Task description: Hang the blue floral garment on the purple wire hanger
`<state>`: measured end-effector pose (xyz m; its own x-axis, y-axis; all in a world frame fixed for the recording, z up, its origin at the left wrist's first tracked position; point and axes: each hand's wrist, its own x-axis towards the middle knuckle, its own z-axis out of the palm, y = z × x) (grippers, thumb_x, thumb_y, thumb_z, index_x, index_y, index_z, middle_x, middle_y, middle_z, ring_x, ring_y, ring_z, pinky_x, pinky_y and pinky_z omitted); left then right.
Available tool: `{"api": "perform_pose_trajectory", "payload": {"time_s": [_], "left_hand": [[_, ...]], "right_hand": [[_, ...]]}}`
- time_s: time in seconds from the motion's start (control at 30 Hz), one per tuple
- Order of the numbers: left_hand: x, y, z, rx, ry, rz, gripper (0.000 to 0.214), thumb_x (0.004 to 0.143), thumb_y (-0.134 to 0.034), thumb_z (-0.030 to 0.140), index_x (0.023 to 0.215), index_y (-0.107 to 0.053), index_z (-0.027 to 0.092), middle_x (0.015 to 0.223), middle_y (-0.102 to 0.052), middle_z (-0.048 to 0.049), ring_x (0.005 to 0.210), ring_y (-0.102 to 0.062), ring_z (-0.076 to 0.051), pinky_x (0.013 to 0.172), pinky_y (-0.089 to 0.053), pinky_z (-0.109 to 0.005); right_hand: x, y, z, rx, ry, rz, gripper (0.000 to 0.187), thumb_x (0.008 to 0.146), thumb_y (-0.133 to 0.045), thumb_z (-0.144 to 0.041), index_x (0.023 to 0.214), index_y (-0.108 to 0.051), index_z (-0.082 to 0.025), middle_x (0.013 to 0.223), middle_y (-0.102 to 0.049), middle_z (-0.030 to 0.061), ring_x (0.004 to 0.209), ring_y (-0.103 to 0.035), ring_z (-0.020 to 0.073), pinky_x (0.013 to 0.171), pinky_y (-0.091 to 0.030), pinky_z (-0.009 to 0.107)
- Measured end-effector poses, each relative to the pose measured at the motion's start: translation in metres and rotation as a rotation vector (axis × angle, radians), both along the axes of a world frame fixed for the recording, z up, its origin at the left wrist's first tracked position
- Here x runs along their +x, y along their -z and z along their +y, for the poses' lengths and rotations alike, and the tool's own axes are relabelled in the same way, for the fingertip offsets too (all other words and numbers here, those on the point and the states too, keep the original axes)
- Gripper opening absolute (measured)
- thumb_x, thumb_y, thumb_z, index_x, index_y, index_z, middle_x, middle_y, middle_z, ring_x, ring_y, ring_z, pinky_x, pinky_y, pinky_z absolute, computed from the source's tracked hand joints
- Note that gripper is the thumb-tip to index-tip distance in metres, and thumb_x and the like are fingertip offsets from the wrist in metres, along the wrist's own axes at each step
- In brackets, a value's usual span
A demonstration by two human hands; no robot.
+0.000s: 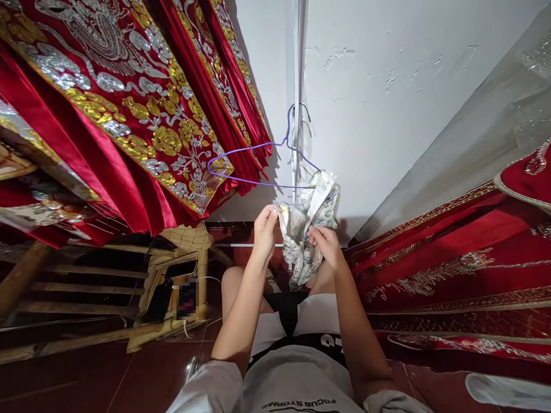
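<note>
A small patterned white, blue and grey garment (308, 223) hangs crumpled from the right end of a purple wire hanger (258, 166). The hanger's hook sits on a thin vertical pipe (297, 86) against the white wall. My left hand (264, 229) pinches the garment's left edge with closed fingers. My right hand (326, 244) grips its lower right part, fingers closed round the cloth. Both forearms reach up from my lap.
Red robes (129, 103) with gold and silver embroidery hang at the left. More red embroidered cloth (451, 269) lies at the right, under a sheer cover (486, 120). A bamboo stool (189, 269) with a phone and cable stands at the lower left on dark red floor tiles.
</note>
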<state>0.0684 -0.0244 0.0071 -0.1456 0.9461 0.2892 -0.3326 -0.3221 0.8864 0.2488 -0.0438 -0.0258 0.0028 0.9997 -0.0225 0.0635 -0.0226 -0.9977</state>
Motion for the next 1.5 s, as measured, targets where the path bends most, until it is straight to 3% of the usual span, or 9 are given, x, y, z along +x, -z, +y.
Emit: {"api": "perform_pose_trajectory", "payload": {"time_s": [0.2, 0.3, 0.47, 0.6, 0.83, 1.0, 1.17, 1.33, 1.5], "left_hand": [[0.006, -0.037, -0.034, 0.233, 0.133, 0.45, 0.028, 0.099, -0.06, 0.044, 0.09, -0.07, 0.019, 0.094, -0.067, -0.0069, 0.091, -0.062, -0.02, 0.086, -0.05, -0.032], [0.0, -0.037, -0.032, 0.304, 0.104, 0.562, 0.023, 0.101, -0.058, 0.04, 0.099, -0.071, 0.021, 0.106, -0.067, -0.0087, 0.105, -0.063, -0.022, 0.098, -0.049, -0.036], [-0.021, -0.012, -0.014, 0.18, 0.269, 0.56, 0.05, 0.104, -0.043, 0.058, 0.137, -0.057, 0.024, 0.136, -0.061, -0.012, 0.129, -0.056, -0.027, 0.113, -0.042, -0.042], [-0.029, 0.015, -0.008, 0.064, 0.508, 0.682, 0.068, 0.101, -0.028, 0.071, 0.11, -0.068, 0.017, 0.109, -0.07, -0.0111, 0.106, -0.062, -0.028, 0.101, -0.049, -0.041], [-0.053, 0.052, -0.02, -0.021, 0.726, 0.914, 0.05, 0.098, -0.05, 0.058, 0.083, -0.066, 0.014, 0.084, -0.065, -0.0033, 0.079, -0.055, -0.018, 0.076, -0.046, -0.029], [-0.098, 0.041, -0.018, -0.162, 0.553, 1.221, 0.05, 0.096, -0.051, 0.057, 0.071, -0.062, 0.015, 0.065, -0.058, 0.0, 0.063, -0.049, -0.015, 0.061, -0.036, -0.026], [-0.136, 0.003, -0.002, -0.193, 0.161, 1.478, 0.045, 0.095, -0.047, 0.051, 0.083, -0.072, 0.016, 0.089, -0.077, -0.0135, 0.078, -0.07, -0.028, 0.076, -0.051, -0.036], [-0.149, -0.033, 0.006, -0.033, -0.137, 1.403, 0.037, 0.094, -0.046, 0.037, 0.101, -0.075, 0.015, 0.149, -0.059, -0.0185, 0.137, -0.058, -0.034, 0.114, -0.046, -0.042], [-0.145, -0.059, 0.014, 0.025, -0.315, 1.418, 0.041, 0.097, -0.04, 0.029, 0.118, -0.071, 0.013, 0.161, -0.045, -0.018, 0.139, -0.056, -0.031, 0.119, -0.043, -0.043]], "right_hand": [[-0.021, -0.017, 0.002, 0.009, -0.259, 0.3, 0.067, 0.085, -0.048, -0.085, 0.102, -0.072, -0.025, 0.096, -0.072, 0.0076, 0.1, -0.067, 0.0252, 0.084, -0.055, 0.037], [-0.028, -0.029, -0.001, -0.034, -0.439, 0.354, 0.065, 0.08, -0.06, -0.082, 0.108, -0.068, -0.024, 0.101, -0.07, 0.0069, 0.105, -0.065, 0.0261, 0.089, -0.053, 0.038], [-0.02, -0.049, -0.001, -0.062, -0.613, 0.083, 0.048, 0.063, -0.09, -0.043, 0.094, -0.063, -0.02, 0.082, -0.061, -0.0002, 0.08, -0.058, 0.0189, 0.075, -0.048, 0.032], [-0.01, -0.061, -0.006, -0.057, -0.63, -0.069, 0.029, 0.068, -0.08, -0.034, 0.078, -0.057, -0.019, 0.07, -0.05, -0.0035, 0.067, -0.046, 0.0137, 0.063, -0.039, 0.028], [0.02, -0.071, 0.007, 0.106, -0.434, -0.28, 0.008, 0.07, -0.063, -0.024, 0.067, -0.061, -0.018, 0.065, -0.056, -0.0015, 0.063, -0.051, 0.0151, 0.058, -0.038, 0.027], [0.027, -0.068, 0.069, 0.446, -0.127, -0.284, 0.03, 0.075, -0.067, -0.024, 0.103, -0.077, -0.019, 0.106, -0.076, 0.008, 0.098, -0.068, 0.0268, 0.084, -0.053, 0.035], [0.011, -0.047, 0.135, 0.429, -0.113, -0.269, 0.046, 0.079, -0.067, -0.028, 0.125, -0.073, -0.02, 0.133, -0.07, 0.0109, 0.127, -0.062, 0.029, 0.112, -0.046, 0.043], [0.01, -0.034, 0.143, 0.396, -0.079, -0.335, 0.027, 0.082, -0.064, -0.038, 0.087, -0.077, -0.016, 0.09, -0.077, 0.0096, 0.091, -0.069, 0.029, 0.085, -0.054, 0.04], [0.029, -0.047, 0.118, 0.484, -0.072, -0.363, 0.022, 0.078, -0.066, -0.037, 0.078, -0.074, -0.017, 0.082, -0.074, 0.0072, 0.084, -0.066, 0.0259, 0.074, -0.049, 0.033]]}}
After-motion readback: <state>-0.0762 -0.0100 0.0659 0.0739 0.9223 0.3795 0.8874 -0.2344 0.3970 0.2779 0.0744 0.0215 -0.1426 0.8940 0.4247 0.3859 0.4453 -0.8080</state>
